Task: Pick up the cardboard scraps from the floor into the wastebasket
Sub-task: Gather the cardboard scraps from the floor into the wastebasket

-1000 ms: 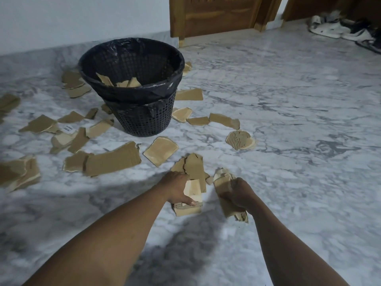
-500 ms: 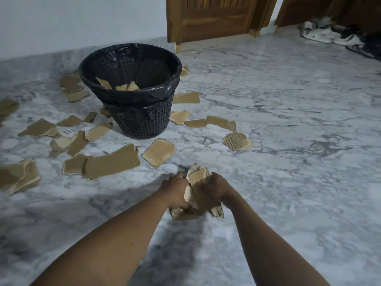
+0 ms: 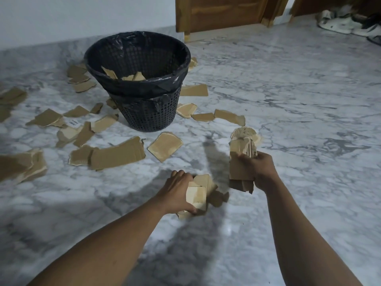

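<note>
scraps (image 3: 241, 168) gripped in right hand (image 3: 260, 168)

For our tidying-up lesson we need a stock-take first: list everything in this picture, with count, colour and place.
black mesh plastic wastebasket with black bag liner: one, black, on the floor, upper left of centre.
brown torn cardboard scraps on the floor: about twenty, brown, scattered around the wastebasket.
cardboard scraps inside the wastebasket: at least three, brown.
grey-white marble floor: one, throughout.
brown wooden door: one, top centre.
shoes: several, white and dark, top right.
white wall: one, top left.
left grip: one bare hand, low centre, holding pale cardboard scraps.
right grip: one bare hand, further right, holding a brown cardboard bundle.
</note>
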The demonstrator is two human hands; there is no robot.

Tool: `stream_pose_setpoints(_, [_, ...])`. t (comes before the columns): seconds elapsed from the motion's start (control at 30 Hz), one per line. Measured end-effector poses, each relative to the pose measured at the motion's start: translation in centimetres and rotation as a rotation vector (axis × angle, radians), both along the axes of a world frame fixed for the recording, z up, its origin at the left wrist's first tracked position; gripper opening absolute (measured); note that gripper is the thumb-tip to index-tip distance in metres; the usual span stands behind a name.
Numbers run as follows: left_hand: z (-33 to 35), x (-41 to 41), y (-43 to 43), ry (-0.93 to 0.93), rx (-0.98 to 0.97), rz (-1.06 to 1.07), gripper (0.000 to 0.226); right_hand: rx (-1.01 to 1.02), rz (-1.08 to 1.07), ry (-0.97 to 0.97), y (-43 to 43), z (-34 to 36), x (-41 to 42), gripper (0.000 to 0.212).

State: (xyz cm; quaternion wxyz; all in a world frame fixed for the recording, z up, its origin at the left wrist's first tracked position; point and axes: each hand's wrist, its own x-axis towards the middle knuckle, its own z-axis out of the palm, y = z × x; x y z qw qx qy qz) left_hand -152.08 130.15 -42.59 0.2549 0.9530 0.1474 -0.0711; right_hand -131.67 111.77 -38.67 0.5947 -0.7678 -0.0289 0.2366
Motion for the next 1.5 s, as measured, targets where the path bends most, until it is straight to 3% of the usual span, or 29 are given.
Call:
stream_pose_setpoints(0.07, [0.0,-0.7,0.2,-0.054,-0.108,0.058,0.090,-0.040,0.134,0.073,0.8,1.0,-0.4,0.049])
stream_pose_setpoints(0.17, [0.9,-1.6,1.6,0.029,-0.184,0.130,0.101,-0.137,0.307,0.120,2.0,2.0,-1.3,0.074])
stream_pose_setpoints(0.3, [1.0,-2.6,4.2,0.199,-0.303,0.194,0.092,-0.194,0.406,0.067,2.7,1.8,-2.8,0.049])
stream_pose_setpoints(0.37, [0.8,-2.9,5.2,0.151,-0.422,0.284,0.096,-0.317,0.540,0.006,3.4,1.4,-4.1,0.036])
stream_pose_setpoints(0.43, [0.7,-2.9,6.0,0.028,-0.469,0.466,0.085,-0.540,0.706,-0.131,4.3,0.0,-6.0,0.029])
stream_pose_setpoints(0.5, [0.5,-2.3,6.6,-0.019,-0.376,0.685,0.072,-0.780,0.769,-0.270,5.0,-1.6,-8.2,0.023])
stream_pose_setpoints(0.53, [0.4,-1.8,6.9,0.018,-0.266,0.726,0.078,-0.853,0.766,-0.307,5.2,-2.1,-9.1,0.027])
stream_pose_setpoints(0.6, [0.4,-0.5,7.1,0.110,-0.087,0.703,0.095,-0.886,0.755,-0.315,5.6,-2.9,-9.8,0.030])
stream_pose_setpoints(0.73, [1.4,3.1,6.6,0.107,0.010,0.557,0.107,-0.754,0.686,-0.240,5.6,-2.9,-9.2,0.038])
stream_pose_setpoints(0.83, [1.5,5.6,6.8,0.155,0.144,0.427,0.108,-0.783,0.748,-0.245,4.8,-3.3,-8.6,0.022])
stream_pose_setpoints(0.93, [0.8,7.5,7.7,0.218,0.147,0.357,0.117,-0.852,0.681,-0.256,3.8,-3.1,-6.6,0.018])
stream_pose_setpoints(1.1, [-1.6,9.3,10.1,0.339,-0.008,0.351,0.138,-1.051,0.319,-0.488,2.9,-1.7,-0.5,0.045])
stream_pose_setpoints(1.17, [-1.7,9.8,10.5,0.351,-0.021,0.318,0.139,-1.094,0.354,-0.543,3.8,-2.0,2.5,0.047])
stream_pose_setpoints(1.27, [-1.1,10.8,10.2,0.317,0.120,0.222,0.128,-1.122,0.409,-0.646,5.5,-2.8,7.2,0.053])
stream_pose_setpoints(1.37, [-0.9,12.2,9.1,0.251,0.170,0.149,0.120,-1.095,0.490,-0.487,7.1,-2.9,12.7,0.065])
stream_pose_setpoints(1.5, [-0.5,14.3,8.7,0.247,0.069,0.216,0.122,-1.160,0.729,-0.383,8.4,-3.5,17.2,0.097])
